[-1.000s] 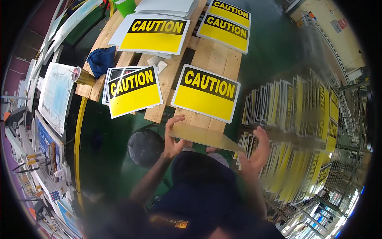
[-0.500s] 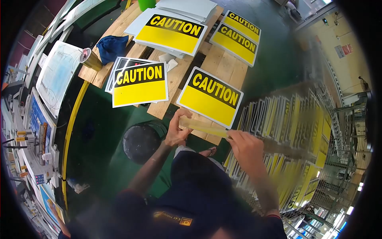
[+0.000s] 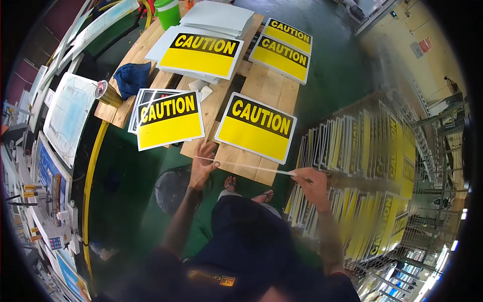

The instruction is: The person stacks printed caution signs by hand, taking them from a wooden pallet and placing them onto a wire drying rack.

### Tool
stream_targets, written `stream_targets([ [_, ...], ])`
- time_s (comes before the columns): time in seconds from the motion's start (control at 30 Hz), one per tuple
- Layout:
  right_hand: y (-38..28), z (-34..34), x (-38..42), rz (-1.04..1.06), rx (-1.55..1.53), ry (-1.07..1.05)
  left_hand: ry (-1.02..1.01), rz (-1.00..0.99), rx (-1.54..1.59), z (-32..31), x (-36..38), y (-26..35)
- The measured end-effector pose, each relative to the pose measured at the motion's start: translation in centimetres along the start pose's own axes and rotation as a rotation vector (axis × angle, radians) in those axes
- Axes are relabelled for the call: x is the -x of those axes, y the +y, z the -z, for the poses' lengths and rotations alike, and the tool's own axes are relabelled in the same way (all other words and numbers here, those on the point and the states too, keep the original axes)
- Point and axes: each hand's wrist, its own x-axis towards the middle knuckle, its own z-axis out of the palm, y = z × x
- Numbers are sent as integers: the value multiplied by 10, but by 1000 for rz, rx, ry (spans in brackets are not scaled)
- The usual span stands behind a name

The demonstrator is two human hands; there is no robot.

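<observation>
In the head view, a thin flat pale sheet (image 3: 251, 165) spans the space between my hands, nearly edge-on, so its face is hidden. My right hand (image 3: 313, 185) pinches its right end. At the left end, my left hand (image 3: 203, 163) has its fingers spread upward, and the sheet crosses in front of the palm. Just beyond it, a yellow-and-black CAUTION sign (image 3: 255, 128) lies on the near part of the wooden pallet table (image 3: 249, 161). Another CAUTION sign (image 3: 171, 121) lies left of it, on top of other sheets.
CAUTION signs top a stack (image 3: 198, 55) and overlap farther right (image 3: 280, 54). A tumbler (image 3: 108, 94), dark blue cloth (image 3: 132, 79) and green container (image 3: 167, 14) stand or lie at left and back. A rack of upright signs (image 3: 352, 181) flanks my right; a round black stool (image 3: 176, 189) stands below.
The sheet has turned from a slanted yellowish band to a thin edge-on line. My left hand has moved left and its fingers have spread. My right hand still pinches the sheet.
</observation>
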Motion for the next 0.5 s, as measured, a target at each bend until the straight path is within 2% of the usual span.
stream_targets([
  [0.03,28,-13,9,65,-90,49,-4,67,-66,4,3,0],
  [0.07,58,-31,22,-41,-250,132,-10,136,-132,11,6,-3],
  [0.1,78,-42,25,-55,-235,179,-16,205,-197,13,5,-6],
  [0.17,101,-57,31,-95,-203,274,-81,9,-222,-8,2,14],
  [0.2,109,-66,31,-34,-307,286,-133,-68,-275,-7,1,18],
  [0.23,115,-74,34,-73,-360,298,-188,-145,-327,-5,1,20],
  [0.33,147,-100,48,-208,-465,289,-194,-90,-414,-7,-2,17],
  [0.37,149,-105,50,-198,-453,338,-181,-55,-449,-5,-1,11],
  [0.47,153,-113,49,-159,-424,452,-275,-144,-758,9,-1,-13],
  [0.5,154,-113,51,-154,-427,477,-253,-108,-737,14,-2,-23],
])
